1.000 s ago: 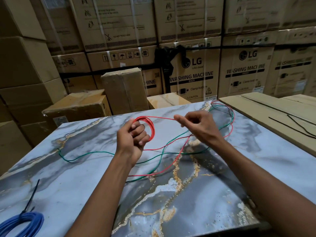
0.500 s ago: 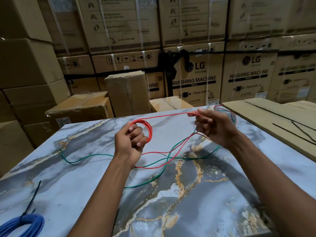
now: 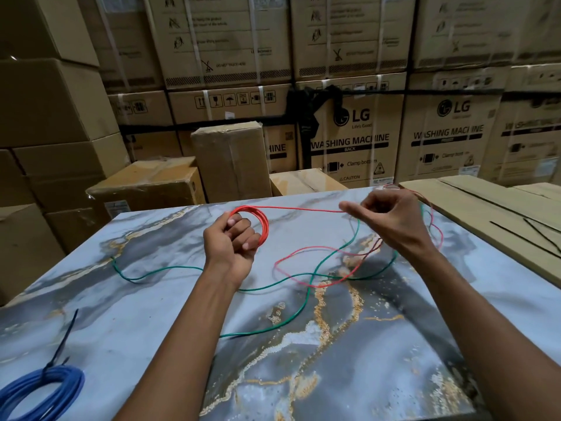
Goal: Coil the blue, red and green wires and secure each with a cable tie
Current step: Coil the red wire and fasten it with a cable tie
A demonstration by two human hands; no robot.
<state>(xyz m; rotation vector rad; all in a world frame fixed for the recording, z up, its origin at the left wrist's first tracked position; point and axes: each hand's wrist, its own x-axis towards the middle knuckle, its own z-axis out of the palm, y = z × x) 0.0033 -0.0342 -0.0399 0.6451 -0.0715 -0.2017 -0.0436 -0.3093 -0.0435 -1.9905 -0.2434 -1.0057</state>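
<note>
One taut run of red wire (image 3: 303,209) stretches left-to-right from the small coil gripped in the left hand (image 3: 232,243) to the right hand (image 3: 390,220), which pinches it, with slack beneath on the bench (image 3: 151,314).

I am looking over a marble-patterned table (image 3: 349,354) veined in grey and gold. Cardboard boxes (image 3: 230,50) are standing stacked in a wall behind it, some printed LG and WASHING MACHINE, with black strapping (image 3: 306,117) running across them. Smaller boxes (image 3: 230,159) are sitting just behind the table's far edge. Flat cardboard sheets (image 3: 485,214) are lying to the right. Dim light is falling on everything.
</note>
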